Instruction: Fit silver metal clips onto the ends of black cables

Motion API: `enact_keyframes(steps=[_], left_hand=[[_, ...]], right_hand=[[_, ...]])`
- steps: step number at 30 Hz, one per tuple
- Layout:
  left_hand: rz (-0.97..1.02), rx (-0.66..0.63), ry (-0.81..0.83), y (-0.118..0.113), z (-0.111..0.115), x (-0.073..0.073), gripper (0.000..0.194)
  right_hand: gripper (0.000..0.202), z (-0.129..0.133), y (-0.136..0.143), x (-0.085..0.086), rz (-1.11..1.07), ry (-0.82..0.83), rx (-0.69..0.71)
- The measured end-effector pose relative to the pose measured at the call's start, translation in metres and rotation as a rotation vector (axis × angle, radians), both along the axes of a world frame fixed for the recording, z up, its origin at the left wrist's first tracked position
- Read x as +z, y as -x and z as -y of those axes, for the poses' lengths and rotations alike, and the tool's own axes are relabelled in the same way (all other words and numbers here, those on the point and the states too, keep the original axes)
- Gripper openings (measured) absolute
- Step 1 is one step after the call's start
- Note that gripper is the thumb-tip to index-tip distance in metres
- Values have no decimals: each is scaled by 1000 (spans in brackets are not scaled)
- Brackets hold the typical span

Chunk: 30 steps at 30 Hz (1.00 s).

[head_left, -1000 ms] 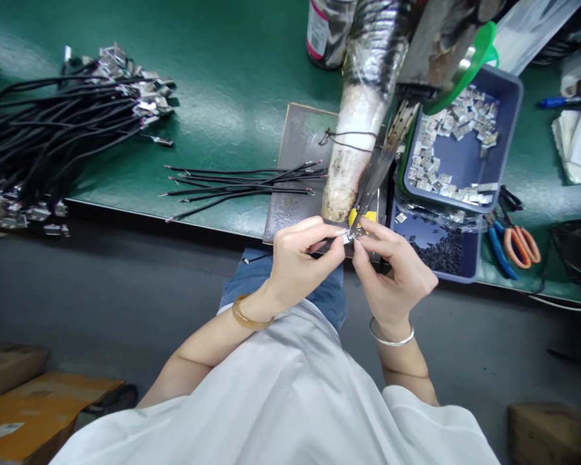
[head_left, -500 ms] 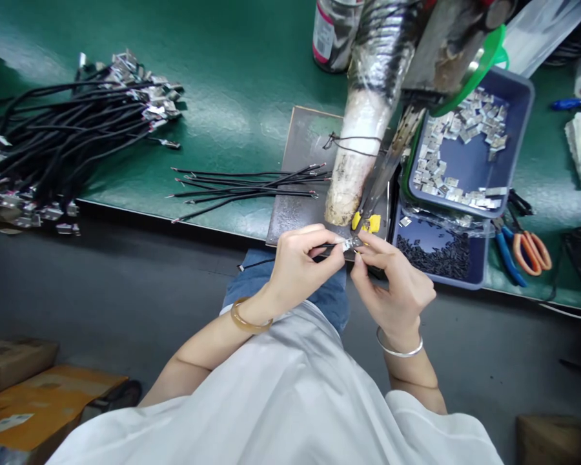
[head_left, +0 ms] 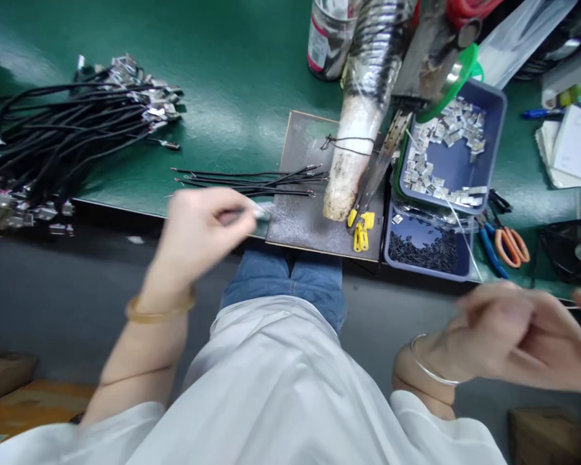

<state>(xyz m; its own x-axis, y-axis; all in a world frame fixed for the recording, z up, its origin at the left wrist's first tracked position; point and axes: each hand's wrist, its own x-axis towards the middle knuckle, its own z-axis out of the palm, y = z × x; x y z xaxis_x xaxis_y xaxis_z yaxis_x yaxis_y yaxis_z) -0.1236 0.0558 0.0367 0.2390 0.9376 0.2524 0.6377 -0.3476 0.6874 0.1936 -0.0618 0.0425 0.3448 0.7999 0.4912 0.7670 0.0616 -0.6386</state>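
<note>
My left hand [head_left: 198,232] is closed in a pinch over the bench's front edge. From its fingertips sticks a blurred silvery connector [head_left: 260,212]; the cable behind it is hidden by the hand. Loose black cables [head_left: 252,183] with stripped ends lie just behind that hand. Far to the right, past the bench edge, my right hand [head_left: 518,336] is smeared by motion, its fingers partly curled. A thin pale strand [head_left: 458,226] slants across the trays down to near this hand; whether the fingers hold it is unclear.
A pile of black cables [head_left: 72,135] with metal connectors lies left. A wrapped duct [head_left: 353,135] hangs over a dark board [head_left: 295,223] with yellow clips [head_left: 362,236]. Right are a tray of metal shells [head_left: 494,129], a tray of black bits [head_left: 426,276] and orange-handled pliers [head_left: 512,247].
My hands have parted from above the board's front edge. The left has moved left with the connector; the right has swung right, off the bench. The pale strand now shows across the trays.
</note>
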Motion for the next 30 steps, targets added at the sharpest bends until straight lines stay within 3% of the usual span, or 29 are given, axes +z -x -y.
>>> enact_keyframes(steps=[2,4,6,8,11,13,14,17,19,22,25,30], left_hand=[[-172,236,-204,37,-24,7,9],[-312,359,-240,73,-53,15,18],[-387,347,-168,105,-84,21,31],[-401,377,-129,131,-112,22,39],[-393,461,-117,144,-139,15,39],[-343,498,-154,128,-142,7,32],[-273,432,-245,113,-138,3,29],[-121,10,-354,50,-110,-6,23],[-236,-289,-319,8,-89,-9,20],[-491,-402,-248,-31,-66,-14,16],[-560,-385,-240,-37,-55,-20,21],[-353,-393,-296,-17,-47,-29,23]], right_hand=[[29,-5,-6,3,56,11,-29],[16,-16,-15,-1,157,149,22],[14,-32,-24,-9,254,261,101],[15,-48,-32,-19,311,265,158],[13,-65,-39,-30,371,250,235],[11,-72,-40,-33,425,272,274],[10,-74,-40,-33,454,293,285],[7,-78,-40,-31,537,373,270],[7,-80,-41,-27,582,434,231],[11,-81,-46,-21,595,496,202],[14,-77,-52,-18,506,506,222],[14,-65,-53,-25,389,422,192]])
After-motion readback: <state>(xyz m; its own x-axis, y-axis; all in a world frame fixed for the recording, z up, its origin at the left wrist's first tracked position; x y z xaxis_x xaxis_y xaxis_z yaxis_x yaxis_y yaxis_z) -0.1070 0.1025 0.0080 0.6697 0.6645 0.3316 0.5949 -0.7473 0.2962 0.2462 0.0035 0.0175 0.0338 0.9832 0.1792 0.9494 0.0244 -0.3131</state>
